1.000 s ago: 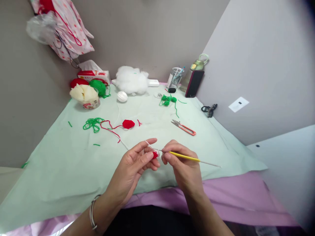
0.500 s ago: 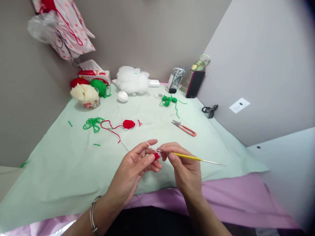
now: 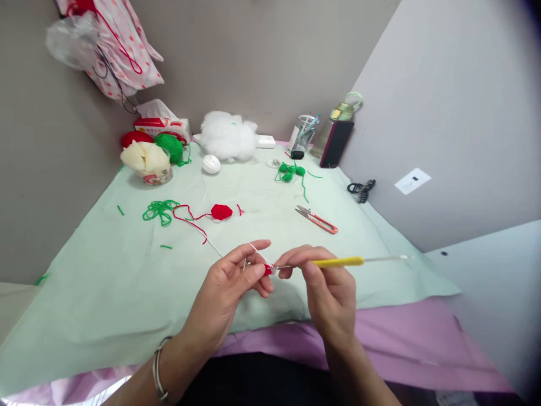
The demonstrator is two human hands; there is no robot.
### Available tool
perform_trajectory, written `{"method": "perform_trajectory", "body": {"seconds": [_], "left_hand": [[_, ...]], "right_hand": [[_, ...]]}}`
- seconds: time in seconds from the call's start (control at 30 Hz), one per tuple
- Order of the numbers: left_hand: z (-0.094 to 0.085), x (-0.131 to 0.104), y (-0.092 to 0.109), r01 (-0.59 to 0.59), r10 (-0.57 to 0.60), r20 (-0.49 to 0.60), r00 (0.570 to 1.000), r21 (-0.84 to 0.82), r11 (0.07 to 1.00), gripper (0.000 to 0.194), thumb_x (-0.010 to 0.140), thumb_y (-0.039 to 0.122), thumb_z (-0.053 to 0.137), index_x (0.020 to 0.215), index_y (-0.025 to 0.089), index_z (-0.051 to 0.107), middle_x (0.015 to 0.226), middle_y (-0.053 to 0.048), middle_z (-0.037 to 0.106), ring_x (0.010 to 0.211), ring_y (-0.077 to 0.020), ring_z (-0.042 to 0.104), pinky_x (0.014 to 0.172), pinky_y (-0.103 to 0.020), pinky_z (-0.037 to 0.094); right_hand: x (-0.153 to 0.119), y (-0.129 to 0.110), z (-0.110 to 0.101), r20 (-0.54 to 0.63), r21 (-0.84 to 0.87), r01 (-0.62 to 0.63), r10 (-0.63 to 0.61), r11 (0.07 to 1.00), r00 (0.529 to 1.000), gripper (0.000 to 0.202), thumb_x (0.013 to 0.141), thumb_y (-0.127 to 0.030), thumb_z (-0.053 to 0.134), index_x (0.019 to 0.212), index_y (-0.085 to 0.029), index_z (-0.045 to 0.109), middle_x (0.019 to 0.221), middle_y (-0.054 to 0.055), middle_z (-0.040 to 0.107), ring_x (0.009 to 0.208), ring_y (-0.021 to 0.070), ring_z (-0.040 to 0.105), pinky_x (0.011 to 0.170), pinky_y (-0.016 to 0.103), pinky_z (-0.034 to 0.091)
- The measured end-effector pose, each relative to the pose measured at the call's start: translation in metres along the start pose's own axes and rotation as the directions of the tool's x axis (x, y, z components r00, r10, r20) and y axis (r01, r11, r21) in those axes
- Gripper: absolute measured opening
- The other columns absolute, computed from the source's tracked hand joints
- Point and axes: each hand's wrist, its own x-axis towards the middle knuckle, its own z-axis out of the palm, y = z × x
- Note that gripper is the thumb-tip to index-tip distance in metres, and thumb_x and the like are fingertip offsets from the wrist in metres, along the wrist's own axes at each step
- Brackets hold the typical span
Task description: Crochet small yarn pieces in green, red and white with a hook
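Note:
Between the thumb and fingers of my left hand (image 3: pixel 230 285) is a small red and white crochet piece (image 3: pixel 268 269). White yarn (image 3: pixel 256 248) passes over the raised index finger of that hand and trails back toward a white yarn ball (image 3: pixel 211 164). My right hand (image 3: pixel 329 287) grips a crochet hook with a yellow handle (image 3: pixel 340 262). The hook's metal shaft points left, and its tip meets the piece; the exact stitch is too small to tell. A second thin metal end sticks out to the right of the handle.
Beyond my hands lie a flat red piece (image 3: pixel 222 212), orange snips (image 3: pixel 316 219), loose green yarn (image 3: pixel 160 212) and green pieces (image 3: pixel 291 171). Further back stand a tub (image 3: pixel 156 173), white stuffing (image 3: pixel 228 137), a pen cup (image 3: pixel 303 137) and a phone (image 3: pixel 337 144).
My right hand has moved slightly right and turned the hook closer to level. More of its left metal shaft shows now. My left hand still holds the piece in nearly the same place.

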Motion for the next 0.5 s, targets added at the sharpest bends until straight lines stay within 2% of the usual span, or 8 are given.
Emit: {"method": "perform_trajectory", "body": {"seconds": [0.07,0.17,0.27,0.33,0.4,0.5], "left_hand": [[-0.002,0.001,-0.002,-0.041,0.041,-0.010,0.999,0.038,0.998,0.029,0.090,0.028,0.080,0.119,0.025,0.078,0.084,0.002,0.064,0.070,-0.0098,0.066,0.069,-0.023,0.055],[-0.004,0.001,-0.006,-0.072,0.074,-0.028,0.997,0.055,0.996,0.034,0.087,0.026,0.083,0.120,0.028,0.077,0.086,0.003,0.066,0.072,-0.0093,0.067,0.073,-0.023,0.057],[-0.004,0.000,-0.006,-0.096,0.098,-0.039,0.994,0.035,0.995,0.040,0.084,0.023,0.086,0.121,0.030,0.077,0.089,0.004,0.066,0.072,-0.0089,0.068,0.073,-0.022,0.058],[-0.003,0.000,-0.005,-0.111,0.113,-0.039,0.993,0.034,0.993,0.039,0.084,0.023,0.085,0.122,0.029,0.077,0.090,0.004,0.066,0.069,-0.0079,0.065,0.068,-0.021,0.057],[-0.002,-0.001,-0.004,-0.101,0.103,-0.042,0.994,0.032,0.994,0.040,0.085,0.024,0.085,0.123,0.029,0.076,0.088,0.004,0.065,0.066,-0.0071,0.062,0.063,-0.019,0.055],[0.000,0.000,-0.003,-0.077,0.078,-0.061,0.995,0.015,0.997,0.043,0.085,0.024,0.084,0.126,0.030,0.074,0.087,0.004,0.065,0.067,-0.0075,0.061,0.063,-0.019,0.054]], "right_hand": [[-0.002,-0.005,0.000,0.041,-0.157,0.123,-0.118,0.980,0.992,0.024,0.105,-0.017,0.051,0.109,-0.025,0.074,0.097,0.005,0.076,0.083,0.0190,0.071,0.076,0.035,0.058],[-0.005,-0.008,0.000,0.156,-0.347,0.316,-0.278,0.883,0.948,0.031,0.100,-0.009,0.054,0.117,-0.027,0.072,0.102,0.007,0.077,0.091,0.0214,0.073,0.077,0.036,0.060],[-0.011,-0.002,0.000,0.224,-0.504,0.412,-0.346,0.759,0.911,0.043,0.095,-0.006,0.062,0.129,-0.031,0.071,0.103,0.007,0.076,0.087,0.0204,0.072,0.073,0.033,0.060],[-0.016,0.003,0.002,0.247,-0.541,0.438,-0.361,0.718,0.899,0.050,0.095,-0.007,0.063,0.137,-0.033,0.067,0.098,0.006,0.075,0.081,0.0194,0.070,0.070,0.033,0.060],[-0.018,0.004,0.007,0.209,-0.500,0.405,-0.347,0.766,0.914,0.051,0.096,-0.006,0.059,0.139,-0.034,0.066,0.095,0.005,0.073,0.079,0.0190,0.069,0.067,0.032,0.059],[-0.018,0.000,0.015,0.104,-0.377,0.318,-0.302,0.870,0.948,0.041,0.096,-0.007,0.056,0.126,-0.032,0.069,0.092,0.005,0.070,0.082,0.0203,0.067,0.068,0.034,0.058]]}}
